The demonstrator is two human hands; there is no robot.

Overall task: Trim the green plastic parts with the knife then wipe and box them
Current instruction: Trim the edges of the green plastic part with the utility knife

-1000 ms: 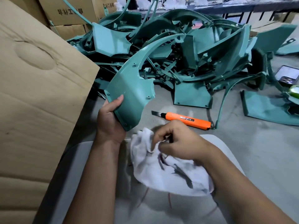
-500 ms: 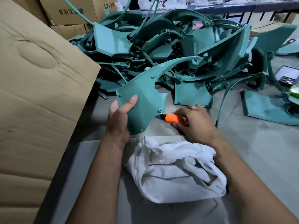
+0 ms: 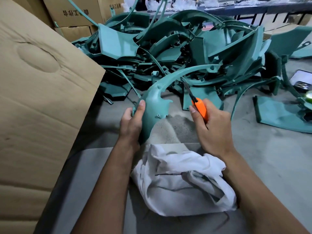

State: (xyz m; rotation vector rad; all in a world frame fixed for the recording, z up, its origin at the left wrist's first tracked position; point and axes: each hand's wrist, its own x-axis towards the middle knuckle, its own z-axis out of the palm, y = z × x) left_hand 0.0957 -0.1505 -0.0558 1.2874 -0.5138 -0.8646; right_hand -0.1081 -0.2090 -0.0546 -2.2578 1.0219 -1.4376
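My left hand [image 3: 132,123] grips the wide lower end of a curved green plastic part [image 3: 156,107], whose thin arc sweeps up and right toward the pile. My right hand [image 3: 212,127] holds an orange utility knife [image 3: 200,109] with its blade extended up toward the inner edge of the arc. A crumpled white cloth [image 3: 184,179] lies on my lap below both hands, held by neither. A big cardboard box [image 3: 42,98] stands at the left.
A large heap of green plastic parts [image 3: 185,48] covers the floor ahead. Flat green pieces [image 3: 283,115] lie at the right, near a phone [image 3: 302,80]. Printed cardboard boxes [image 3: 76,12] are stacked at the back left. The floor is grey concrete.
My right hand let go of the cloth, picked the knife off the floor and raised its blade to the part. My left hand turned the part so its arc points right.
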